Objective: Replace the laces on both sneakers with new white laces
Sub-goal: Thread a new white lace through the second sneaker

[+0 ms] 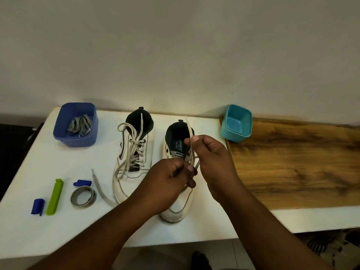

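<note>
Beside the laced left sneaker (pixel 134 152), both hands, left hand (pixel 171 182) and right hand (pixel 210 152), are pinching a lace (pixel 190 129) over the right sneaker (pixel 179 207), likely threading it, eyelet next.

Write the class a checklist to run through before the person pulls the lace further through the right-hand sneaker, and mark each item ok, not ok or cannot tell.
1. Right hand pinches the lace it holds up: ok.
2. Left hand grips the lace low over the right-hand sneaker: ok.
3. Which eyelet the lace runs through: cannot tell, the hands hide it.
4. Left-hand sneaker laced: ok, though its ends lie loose.
5. Grey laces in the blue tub, out of the way: ok.
6. Teal tub upright: not ok, it is tilted.
</note>
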Action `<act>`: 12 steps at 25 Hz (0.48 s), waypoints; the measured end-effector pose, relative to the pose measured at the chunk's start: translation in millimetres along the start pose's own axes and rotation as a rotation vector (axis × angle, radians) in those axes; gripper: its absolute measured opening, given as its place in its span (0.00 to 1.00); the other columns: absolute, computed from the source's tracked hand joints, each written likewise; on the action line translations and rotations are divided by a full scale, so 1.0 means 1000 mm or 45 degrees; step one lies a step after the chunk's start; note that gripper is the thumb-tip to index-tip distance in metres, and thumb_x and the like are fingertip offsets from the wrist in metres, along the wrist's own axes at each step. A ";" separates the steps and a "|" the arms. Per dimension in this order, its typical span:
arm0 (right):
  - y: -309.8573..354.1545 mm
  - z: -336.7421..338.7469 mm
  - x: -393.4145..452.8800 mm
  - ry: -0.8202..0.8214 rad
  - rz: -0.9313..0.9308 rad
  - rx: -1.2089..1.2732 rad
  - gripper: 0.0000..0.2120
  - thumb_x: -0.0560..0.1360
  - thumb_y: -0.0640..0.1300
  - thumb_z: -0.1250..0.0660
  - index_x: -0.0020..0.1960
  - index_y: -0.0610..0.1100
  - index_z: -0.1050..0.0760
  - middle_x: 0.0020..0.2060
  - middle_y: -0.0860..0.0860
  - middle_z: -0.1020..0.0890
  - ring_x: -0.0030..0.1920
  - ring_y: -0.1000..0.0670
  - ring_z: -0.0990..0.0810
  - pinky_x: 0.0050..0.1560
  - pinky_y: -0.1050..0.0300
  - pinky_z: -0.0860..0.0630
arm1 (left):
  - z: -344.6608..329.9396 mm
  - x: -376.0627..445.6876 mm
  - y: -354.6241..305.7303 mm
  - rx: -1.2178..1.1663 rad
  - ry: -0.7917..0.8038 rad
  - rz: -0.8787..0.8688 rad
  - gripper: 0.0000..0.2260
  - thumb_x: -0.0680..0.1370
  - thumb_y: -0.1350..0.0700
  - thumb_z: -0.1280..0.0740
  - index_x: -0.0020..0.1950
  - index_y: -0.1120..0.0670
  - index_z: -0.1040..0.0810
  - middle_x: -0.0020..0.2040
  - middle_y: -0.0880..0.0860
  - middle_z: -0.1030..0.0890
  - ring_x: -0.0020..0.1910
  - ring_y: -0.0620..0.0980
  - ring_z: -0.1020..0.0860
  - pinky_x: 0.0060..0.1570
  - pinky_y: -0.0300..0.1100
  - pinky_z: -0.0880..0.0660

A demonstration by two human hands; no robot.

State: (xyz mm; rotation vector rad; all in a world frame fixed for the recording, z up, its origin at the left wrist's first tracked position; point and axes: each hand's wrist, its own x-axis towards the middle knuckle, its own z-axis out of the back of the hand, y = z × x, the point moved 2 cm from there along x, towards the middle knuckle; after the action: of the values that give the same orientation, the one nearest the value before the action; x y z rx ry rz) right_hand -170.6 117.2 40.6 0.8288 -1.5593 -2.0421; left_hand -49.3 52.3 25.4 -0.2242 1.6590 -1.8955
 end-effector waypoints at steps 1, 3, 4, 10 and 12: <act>-0.001 0.000 0.001 -0.004 -0.026 0.091 0.12 0.86 0.47 0.40 0.53 0.46 0.18 0.49 0.52 0.13 0.50 0.55 0.16 0.40 0.68 0.23 | -0.001 0.000 0.000 -0.023 0.009 0.008 0.10 0.84 0.52 0.37 0.49 0.49 0.16 0.40 0.47 0.14 0.36 0.38 0.19 0.42 0.36 0.25; -0.001 0.000 0.007 0.007 -0.107 0.447 0.11 0.86 0.44 0.40 0.54 0.45 0.20 0.46 0.50 0.13 0.46 0.51 0.15 0.49 0.58 0.21 | -0.003 0.001 0.002 -0.014 0.044 0.024 0.09 0.84 0.52 0.36 0.50 0.49 0.16 0.41 0.46 0.14 0.36 0.40 0.20 0.44 0.39 0.24; -0.001 0.001 0.009 0.008 -0.129 0.591 0.10 0.86 0.42 0.40 0.54 0.45 0.20 0.41 0.49 0.15 0.42 0.51 0.17 0.49 0.54 0.21 | -0.005 0.001 0.004 0.025 0.073 0.029 0.09 0.84 0.52 0.36 0.50 0.48 0.16 0.41 0.45 0.14 0.37 0.40 0.20 0.45 0.41 0.22; -0.010 0.003 0.009 -0.088 0.191 -0.079 0.08 0.83 0.41 0.34 0.55 0.49 0.17 0.44 0.55 0.14 0.42 0.60 0.18 0.47 0.64 0.21 | 0.024 0.005 0.002 0.394 -0.604 -0.098 0.11 0.80 0.39 0.37 0.48 0.44 0.21 0.39 0.41 0.19 0.40 0.35 0.21 0.38 0.36 0.29; -0.019 -0.001 0.010 -0.080 0.249 -0.269 0.08 0.82 0.43 0.32 0.58 0.50 0.16 0.50 0.56 0.14 0.51 0.60 0.16 0.54 0.62 0.20 | 0.037 0.016 0.008 0.324 -0.756 -0.058 0.11 0.79 0.40 0.34 0.49 0.46 0.22 0.40 0.42 0.19 0.40 0.38 0.21 0.38 0.36 0.31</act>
State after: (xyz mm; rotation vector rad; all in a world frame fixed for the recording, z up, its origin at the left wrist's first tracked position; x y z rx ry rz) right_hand -176.6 115.0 20.3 0.5177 -1.3669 -2.0611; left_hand -41.7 12.4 21.1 -0.6515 1.0171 -1.8136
